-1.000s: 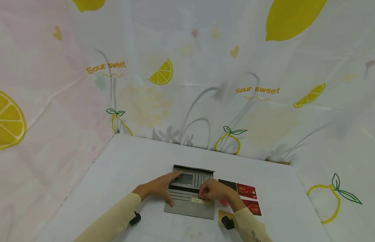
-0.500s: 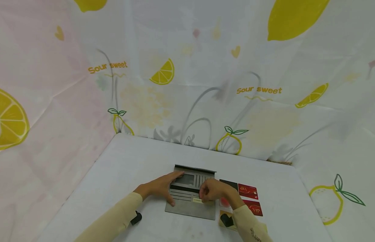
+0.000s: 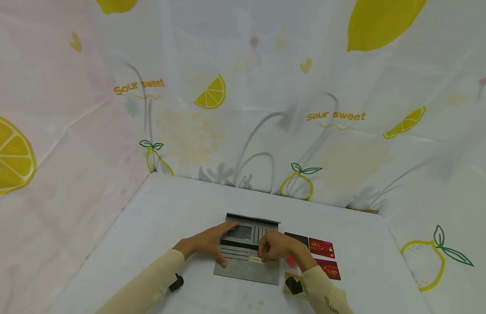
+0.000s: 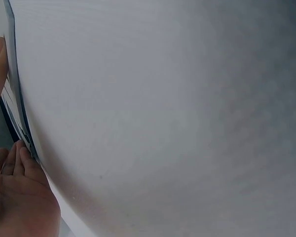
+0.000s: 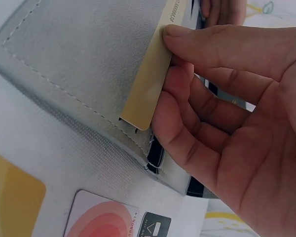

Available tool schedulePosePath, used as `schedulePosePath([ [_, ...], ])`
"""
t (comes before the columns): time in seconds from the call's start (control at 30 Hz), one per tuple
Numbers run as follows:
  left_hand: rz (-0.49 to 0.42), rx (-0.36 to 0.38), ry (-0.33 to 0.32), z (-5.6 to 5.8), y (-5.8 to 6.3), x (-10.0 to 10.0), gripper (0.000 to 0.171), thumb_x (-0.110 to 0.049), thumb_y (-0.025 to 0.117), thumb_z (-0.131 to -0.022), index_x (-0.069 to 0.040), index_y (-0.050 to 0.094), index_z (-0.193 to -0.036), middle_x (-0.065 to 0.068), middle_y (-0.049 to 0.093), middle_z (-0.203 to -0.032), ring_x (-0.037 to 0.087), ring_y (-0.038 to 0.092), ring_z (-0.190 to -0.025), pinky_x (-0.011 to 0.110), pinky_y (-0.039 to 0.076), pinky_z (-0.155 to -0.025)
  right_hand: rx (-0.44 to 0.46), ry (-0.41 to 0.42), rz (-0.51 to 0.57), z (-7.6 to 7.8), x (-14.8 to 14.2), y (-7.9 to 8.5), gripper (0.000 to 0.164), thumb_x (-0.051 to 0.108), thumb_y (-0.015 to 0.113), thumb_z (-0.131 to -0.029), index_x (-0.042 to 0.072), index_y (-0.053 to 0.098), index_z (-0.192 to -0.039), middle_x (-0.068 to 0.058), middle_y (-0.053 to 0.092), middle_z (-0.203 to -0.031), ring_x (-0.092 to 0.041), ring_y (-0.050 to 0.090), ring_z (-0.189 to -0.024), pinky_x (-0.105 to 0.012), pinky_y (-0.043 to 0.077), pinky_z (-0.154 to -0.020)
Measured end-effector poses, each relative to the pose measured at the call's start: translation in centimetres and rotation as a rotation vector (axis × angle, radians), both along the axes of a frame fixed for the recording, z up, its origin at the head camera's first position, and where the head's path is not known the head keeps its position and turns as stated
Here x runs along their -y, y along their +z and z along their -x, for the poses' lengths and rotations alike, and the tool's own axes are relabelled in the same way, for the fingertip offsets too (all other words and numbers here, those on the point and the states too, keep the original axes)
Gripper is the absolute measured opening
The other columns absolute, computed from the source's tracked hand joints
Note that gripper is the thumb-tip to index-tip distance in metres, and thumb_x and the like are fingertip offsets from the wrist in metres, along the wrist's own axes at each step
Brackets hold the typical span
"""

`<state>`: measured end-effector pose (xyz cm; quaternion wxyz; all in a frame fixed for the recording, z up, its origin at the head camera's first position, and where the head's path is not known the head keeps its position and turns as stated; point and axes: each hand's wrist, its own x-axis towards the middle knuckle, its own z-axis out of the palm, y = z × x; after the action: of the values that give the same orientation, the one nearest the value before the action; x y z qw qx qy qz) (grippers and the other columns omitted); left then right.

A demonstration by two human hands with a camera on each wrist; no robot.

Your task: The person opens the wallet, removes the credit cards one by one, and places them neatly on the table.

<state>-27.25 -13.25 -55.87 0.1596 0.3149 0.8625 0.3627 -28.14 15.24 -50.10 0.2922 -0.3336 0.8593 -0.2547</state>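
A grey wallet [image 3: 246, 277] lies unfolded on the white table, with several slots and a dark window pocket. My left hand [image 3: 205, 241] rests at its left edge, fingers spread, with the thumb on the lower half and fingertips by the window. In the left wrist view, the left hand [image 4: 29, 202] shows only at the lower left corner. A gold card [image 5: 148, 94] lies along a slot of the wallet [image 5: 84, 54]. My right hand [image 3: 276, 245] pinches this card, its thumb on the upper face and curled fingers against the edge. The card's far end is cut off in the right wrist view.
Right of the wallet lie a black card [image 3: 297, 237], a red VIP card [image 3: 322, 247], a second red VIP card [image 3: 330, 269], a white card with pink rings [image 5: 101, 219] and another gold card [image 5: 15, 197]. A lemon-printed sheet [image 3: 243, 131] hangs behind the table.
Less of the gold card shows beside my right fingers than a second ago. Both hands and the wallet keep nearly the same places; the head view has shifted slightly.
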Motion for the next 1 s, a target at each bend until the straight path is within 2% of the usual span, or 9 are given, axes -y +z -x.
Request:
schedulePosePath([
  [0.17, 0.0, 0.008, -0.001, 0.0, 0.2, 0.0, 0.126, -0.043, 0.093, -0.059, -0.017, 0.018, -0.157, 0.002, 0.02, -0.16, 0.022, 0.022, -0.145, 0.046, 0.026, -0.114, 0.001, 0.011, 0.004, 0.0, 0.0, 0.2, 0.016, -0.002, 0.073, -0.079, 0.013, 0.069, -0.074, 0.008, 0.062, -0.068, -0.003, 0.052, -0.059, -0.021, 0.046, -0.053],
  [0.43, -0.009, -0.009, -0.012, 0.0, 0.4, 0.0, 0.125, -0.043, 0.093, -0.06, -0.014, 0.018, -0.157, 0.007, 0.022, -0.16, 0.027, 0.023, -0.145, 0.049, 0.027, -0.113, 0.008, 0.046, -0.005, 0.1, 0.2, 0.6, 0.015, -0.004, 0.073, -0.081, 0.01, 0.07, -0.076, 0.008, 0.061, -0.068, -0.002, 0.05, -0.06, -0.02, 0.045, -0.053],
  [0.63, -0.006, -0.01, -0.015, -0.1, 0.2, 0.0, 0.124, -0.045, 0.092, -0.06, -0.016, 0.019, -0.157, 0.006, 0.022, -0.16, 0.027, 0.024, -0.144, 0.05, 0.028, -0.113, 0.014, 0.068, -0.058, 0.4, 0.5, 0.6, 0.018, -0.003, 0.071, -0.082, 0.012, 0.067, -0.074, 0.009, 0.058, -0.067, -0.002, 0.048, -0.06, -0.02, 0.042, -0.053],
  [0.77, -0.003, -0.003, -0.01, -0.1, 0.1, 0.0, 0.125, -0.045, 0.092, -0.059, -0.017, 0.019, -0.157, 0.005, 0.022, -0.16, 0.025, 0.023, -0.145, 0.049, 0.028, -0.113, 0.002, 0.052, -0.1, 0.8, 0.6, 0.8, 0.02, -0.003, 0.069, -0.084, 0.013, 0.065, -0.073, 0.01, 0.056, -0.067, -0.004, 0.047, -0.059, -0.02, 0.04, -0.052],
  [1.0, 0.001, 0.0, -0.007, 0.0, 0.3, 0.0, 0.126, -0.045, 0.092, -0.059, -0.016, 0.019, -0.157, 0.003, 0.021, -0.16, 0.023, 0.022, -0.145, 0.047, 0.026, -0.114, 0.002, 0.031, -0.08, 0.9, 0.7, 1.1, 0.016, -0.002, 0.07, -0.084, 0.01, 0.066, -0.076, 0.008, 0.058, -0.069, -0.005, 0.048, -0.06, -0.021, 0.041, -0.053],
])
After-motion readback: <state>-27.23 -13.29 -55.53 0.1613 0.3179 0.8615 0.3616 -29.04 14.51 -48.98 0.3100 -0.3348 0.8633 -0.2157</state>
